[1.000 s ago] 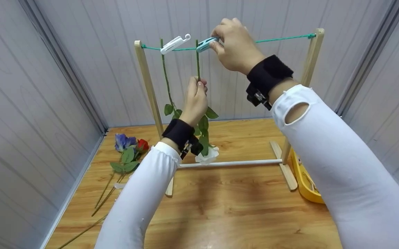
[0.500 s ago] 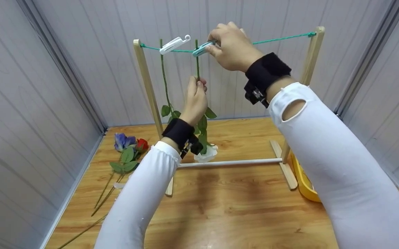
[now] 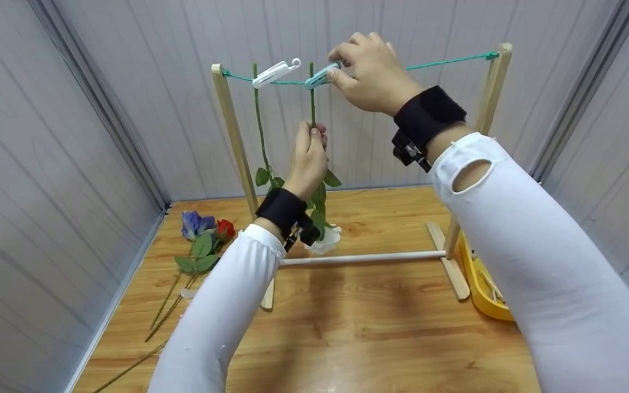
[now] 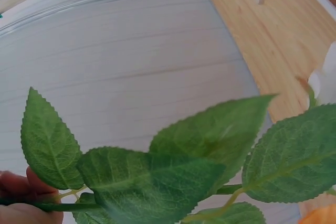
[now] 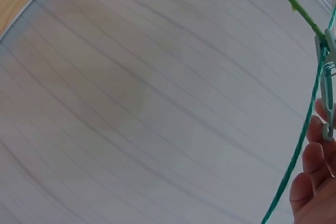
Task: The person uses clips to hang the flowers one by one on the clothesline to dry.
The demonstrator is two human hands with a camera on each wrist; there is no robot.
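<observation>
At the cord (image 3: 445, 59), raised hands pinch teal clip (image 3: 317, 78) and stem (image 3: 312, 103).

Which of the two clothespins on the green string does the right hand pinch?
The teal clothespin, at the stem held by the left hand. The right hand pinches it; the white clothespin hangs untouched, nearer the left post.

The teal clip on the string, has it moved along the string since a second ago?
Yes, slightly. The teal clip sits a bit lower and nearer the white clip, pinched by the right hand.
</observation>
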